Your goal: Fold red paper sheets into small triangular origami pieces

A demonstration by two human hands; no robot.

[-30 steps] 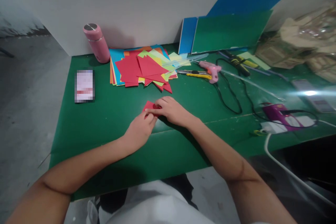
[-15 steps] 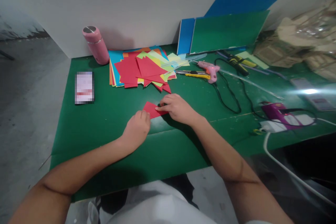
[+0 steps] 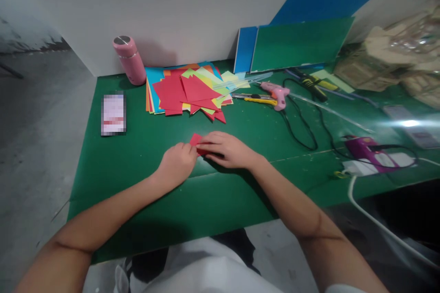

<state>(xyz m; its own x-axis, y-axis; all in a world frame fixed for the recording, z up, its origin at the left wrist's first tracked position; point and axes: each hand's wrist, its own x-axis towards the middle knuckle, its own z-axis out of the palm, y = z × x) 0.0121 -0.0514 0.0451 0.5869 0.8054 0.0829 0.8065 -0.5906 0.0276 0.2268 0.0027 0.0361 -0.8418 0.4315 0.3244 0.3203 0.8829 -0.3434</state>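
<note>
A small folded piece of red paper lies on the green tabletop in front of me, mostly covered by my fingers. My left hand is closed at its left edge, fingertips curled down onto it. From the other side, my right hand reaches over the paper with its fingers stretched out flat and pointing left; the thumb sits lower, apart from them. Beyond my hands is a pile of coloured paper, with red sheets on top.
A pink bottle and a blurred-out pack stand at the left. Right of the pile lie a yellow box cutter, a pink glue gun and its black cord. A purple device sits on a white power strip. Green and blue boards lean on the wall.
My right hand has slid left across the red paper and its fingers have straightened, covering more of it. The left hand stays at the paper's left edge. The view has shifted slightly.
</note>
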